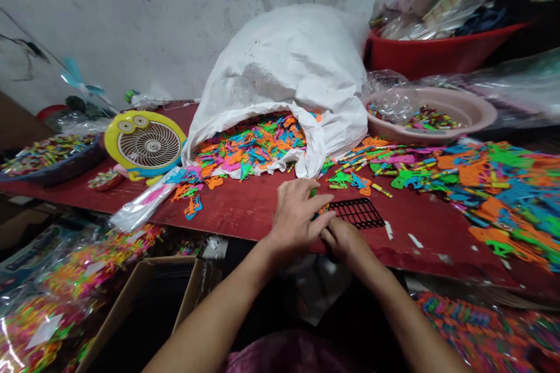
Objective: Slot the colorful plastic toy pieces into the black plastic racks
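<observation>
My left hand (297, 213) is over the front edge of the red table, its fingers bent round small bits of green, orange and blue plastic that are mostly hidden. Close against it, my right hand (347, 239) is closed at the near left end of a black plastic grid (361, 213), which projects to the right just above the tabletop. Behind my hands, a large white sack (284, 58) spills flat plastic toy pieces (258, 145) in orange, green, blue and pink. A clear plastic sleeve (142, 204) lies to the left.
A yellow fan (149, 143) stands left of the sack, beside a dark basin (56, 166) of small pieces. More toy pieces (503, 186) cover the table's right side. A pink basin (476, 111) and a red tub (437, 52) stand behind. Below is an open cardboard box (126, 303).
</observation>
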Demonstrator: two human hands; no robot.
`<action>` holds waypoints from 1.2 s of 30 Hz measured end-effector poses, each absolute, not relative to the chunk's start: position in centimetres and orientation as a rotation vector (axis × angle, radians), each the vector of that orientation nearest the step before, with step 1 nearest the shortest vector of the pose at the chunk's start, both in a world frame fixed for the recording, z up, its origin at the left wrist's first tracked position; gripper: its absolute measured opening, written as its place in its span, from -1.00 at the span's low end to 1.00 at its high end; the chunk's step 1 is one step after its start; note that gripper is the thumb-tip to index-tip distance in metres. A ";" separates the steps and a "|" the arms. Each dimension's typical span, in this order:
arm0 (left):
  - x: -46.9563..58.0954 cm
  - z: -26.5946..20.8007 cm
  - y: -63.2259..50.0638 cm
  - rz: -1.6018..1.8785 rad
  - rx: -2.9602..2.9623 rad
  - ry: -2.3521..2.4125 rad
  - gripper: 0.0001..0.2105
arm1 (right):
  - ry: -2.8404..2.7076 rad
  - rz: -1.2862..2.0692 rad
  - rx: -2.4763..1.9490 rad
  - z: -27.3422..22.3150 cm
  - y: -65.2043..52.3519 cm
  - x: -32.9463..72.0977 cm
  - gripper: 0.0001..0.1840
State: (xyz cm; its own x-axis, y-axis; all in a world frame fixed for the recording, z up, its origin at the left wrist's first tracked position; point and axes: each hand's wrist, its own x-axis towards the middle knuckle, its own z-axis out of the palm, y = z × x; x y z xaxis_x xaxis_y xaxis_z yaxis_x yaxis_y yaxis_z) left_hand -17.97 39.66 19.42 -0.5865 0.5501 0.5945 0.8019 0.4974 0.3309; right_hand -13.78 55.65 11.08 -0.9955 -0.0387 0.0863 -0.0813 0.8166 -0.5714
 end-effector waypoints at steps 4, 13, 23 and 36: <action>-19.0 19.0 39.9 -0.841 -1.206 -2.367 -0.79 | -2.806 1.153 0.181 10.7 56.2 -13.5 -0.75; -19.1 18.2 40.3 -0.847 -1.192 -2.367 -0.83 | -2.753 1.159 0.266 9.7 57.1 -13.7 -0.72; -18.6 17.6 40.9 -0.812 -1.120 -2.316 -0.86 | -2.808 1.104 0.240 9.9 56.8 -13.6 -0.76; -14.2 8.6 39.3 -1.234 -0.333 -2.298 -0.31 | -2.777 0.288 -0.377 13.4 68.9 -17.0 -0.70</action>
State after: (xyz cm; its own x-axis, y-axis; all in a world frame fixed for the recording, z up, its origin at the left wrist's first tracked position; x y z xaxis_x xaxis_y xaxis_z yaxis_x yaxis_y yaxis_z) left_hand -14.24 39.30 8.58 -0.8416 -0.0227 0.5396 0.4373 0.5578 0.7055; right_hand -16.96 68.86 13.40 -0.9131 0.2896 0.2870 0.2245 0.9447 -0.2390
